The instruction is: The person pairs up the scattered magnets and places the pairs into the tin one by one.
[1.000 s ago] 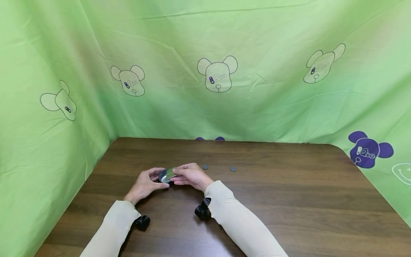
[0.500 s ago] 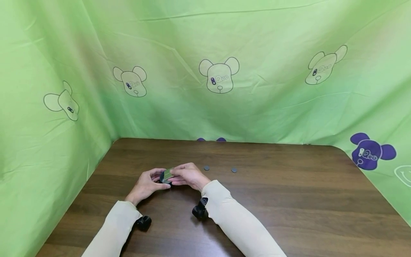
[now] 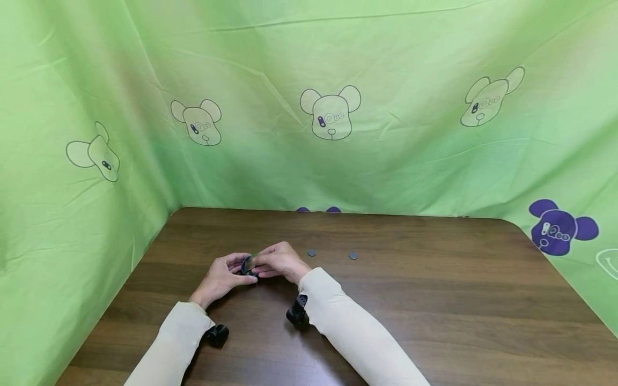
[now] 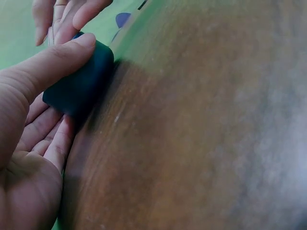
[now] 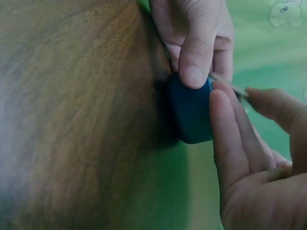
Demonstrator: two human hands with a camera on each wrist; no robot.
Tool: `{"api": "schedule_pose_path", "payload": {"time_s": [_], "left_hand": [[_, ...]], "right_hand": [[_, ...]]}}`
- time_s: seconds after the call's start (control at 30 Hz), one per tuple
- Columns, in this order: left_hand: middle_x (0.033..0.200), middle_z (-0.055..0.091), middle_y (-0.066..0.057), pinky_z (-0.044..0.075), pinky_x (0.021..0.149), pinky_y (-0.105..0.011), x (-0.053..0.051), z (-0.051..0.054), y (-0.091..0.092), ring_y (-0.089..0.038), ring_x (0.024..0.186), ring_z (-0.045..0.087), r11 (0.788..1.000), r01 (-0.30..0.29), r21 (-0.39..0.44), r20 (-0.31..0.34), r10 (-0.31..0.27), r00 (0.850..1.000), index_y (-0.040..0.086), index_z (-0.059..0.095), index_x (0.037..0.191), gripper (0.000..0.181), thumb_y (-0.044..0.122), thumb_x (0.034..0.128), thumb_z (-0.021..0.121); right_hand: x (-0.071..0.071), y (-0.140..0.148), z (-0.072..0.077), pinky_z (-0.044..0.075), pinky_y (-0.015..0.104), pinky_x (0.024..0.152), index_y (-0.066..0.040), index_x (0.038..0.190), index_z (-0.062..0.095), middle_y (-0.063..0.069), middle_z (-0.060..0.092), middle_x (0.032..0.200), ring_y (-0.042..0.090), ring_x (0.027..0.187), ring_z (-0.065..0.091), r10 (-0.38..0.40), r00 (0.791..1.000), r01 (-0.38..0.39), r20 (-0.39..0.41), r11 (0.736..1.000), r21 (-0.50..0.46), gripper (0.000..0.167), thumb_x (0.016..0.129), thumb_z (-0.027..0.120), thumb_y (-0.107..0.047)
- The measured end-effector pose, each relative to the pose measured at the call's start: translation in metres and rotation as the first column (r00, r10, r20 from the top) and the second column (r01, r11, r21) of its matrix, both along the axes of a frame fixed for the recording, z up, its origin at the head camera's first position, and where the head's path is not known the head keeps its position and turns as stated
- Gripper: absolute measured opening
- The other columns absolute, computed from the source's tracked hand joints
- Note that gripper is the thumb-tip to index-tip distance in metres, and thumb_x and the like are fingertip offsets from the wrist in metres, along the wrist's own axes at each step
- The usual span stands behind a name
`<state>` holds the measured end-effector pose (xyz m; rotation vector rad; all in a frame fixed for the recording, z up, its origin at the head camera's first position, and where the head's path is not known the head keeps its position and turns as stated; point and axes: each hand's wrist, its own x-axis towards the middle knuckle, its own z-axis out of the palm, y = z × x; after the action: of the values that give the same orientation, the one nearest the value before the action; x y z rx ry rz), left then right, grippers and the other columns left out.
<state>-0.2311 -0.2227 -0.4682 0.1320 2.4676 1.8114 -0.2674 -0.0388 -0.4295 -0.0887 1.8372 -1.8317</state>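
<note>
A small dark blue, round-cornered container (image 5: 189, 112) sits on the table, its open top showing in the head view. My left hand (image 3: 221, 277) grips it from the left, with the thumb along the near side and the fingers round the far side. My right hand (image 3: 281, 261) pinches a thin, flat, shiny piece (image 3: 249, 263) between thumb and fingers, tilted at the container's opening. In the right wrist view this piece is edge-on, and its material is unclear. The other fingers of the right hand touch the container's side. The fingers hide most of the container's inside.
Two small grey discs (image 3: 311, 252) lie apart on the brown wooden table (image 3: 434, 300), right of the hands. A green cloth (image 3: 260, 177) with bear-head drawings hangs behind the table and at its sides. Black wrist cameras (image 3: 216, 335) hang under both sleeves.
My right hand has shifted slightly left and turned, tilting the shiny flat piece more steeply at the container's opening. My left hand keeps its hold on the container.
</note>
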Motion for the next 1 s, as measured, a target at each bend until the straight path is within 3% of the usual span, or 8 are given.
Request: {"api": "schedule_pose_path", "payload": {"time_s": [0.27,0.67,1.0], "left_hand": [[0.132,0.059,-0.025,0.046,0.103,-0.036,0.000,0.000,0.000,-0.038,0.125,0.055,0.999,-0.004,-0.033,-0.020,0.003,1.000,-0.010,0.058,0.131,0.064,0.005,0.0752,0.087],[0.130,0.060,-0.025,0.045,0.104,-0.040,0.001,-0.001,0.000,-0.038,0.125,0.056,0.999,-0.001,-0.044,-0.029,0.000,1.000,-0.009,0.059,0.130,0.063,0.006,0.0754,0.087],[0.132,0.059,-0.026,0.044,0.106,-0.043,0.002,0.001,0.001,-0.039,0.125,0.055,0.997,0.019,-0.080,-0.033,-0.022,0.999,-0.009,0.056,0.132,0.067,0.008,0.0758,0.087]], "right_hand": [[-0.003,0.013,0.002,0.060,0.029,0.070,0.013,0.114,0.066,0.024,0.073,0.095,0.022,0.082,0.074,-0.037,0.999,0.038,-0.021,0.999,0.035,0.023,0.093,0.064,0.003],[-0.001,0.030,-0.001,0.060,0.031,0.072,0.016,0.117,0.064,0.027,0.071,0.103,0.028,0.090,0.074,-0.030,0.998,0.032,-0.057,0.999,0.032,0.026,0.096,0.060,0.001],[0.001,0.051,-0.001,0.060,0.031,0.073,0.016,0.118,0.063,0.026,0.072,0.101,0.024,0.085,0.074,-0.026,0.998,0.029,-0.065,0.999,0.043,0.026,0.097,0.060,0.001]]}}
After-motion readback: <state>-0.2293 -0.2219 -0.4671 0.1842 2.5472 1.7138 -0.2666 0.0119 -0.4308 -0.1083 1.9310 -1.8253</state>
